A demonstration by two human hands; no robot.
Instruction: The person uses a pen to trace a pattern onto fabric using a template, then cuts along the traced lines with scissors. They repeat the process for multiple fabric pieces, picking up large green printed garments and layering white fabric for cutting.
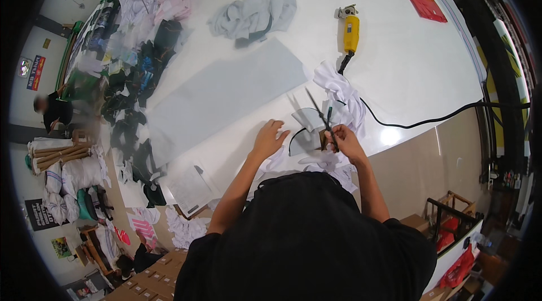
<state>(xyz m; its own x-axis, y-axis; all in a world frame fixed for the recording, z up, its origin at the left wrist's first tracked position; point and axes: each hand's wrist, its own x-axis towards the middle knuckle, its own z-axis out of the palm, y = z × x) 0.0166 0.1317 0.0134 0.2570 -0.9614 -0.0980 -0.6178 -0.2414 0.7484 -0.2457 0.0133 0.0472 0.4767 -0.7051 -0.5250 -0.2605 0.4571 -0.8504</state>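
Note:
My right hand point(345, 142) is closed round the handles of dark scissors point(322, 112), whose blades stand apart and point away from me. Beneath and beside them lie cut grey fabric pieces point(305, 142) with dark edges. My left hand point(270, 138) rests on the white table just left of these pieces, fingers apart, holding nothing I can see. A long flat sheet of pale grey fabric point(226, 95) stretches beyond my left hand. Crumpled white fabric point(347, 95) bunches just past the scissors, and more white scraps lie close to my body.
A yellow electric cutter point(351, 33) lies at the far right, its black cable point(406, 126) running off the table's right edge. Crumpled grey fabric point(259, 10), a red packet point(422, 0) and heaped dark scraps point(127, 114) surround the work area. Another person point(56, 110) stands far left.

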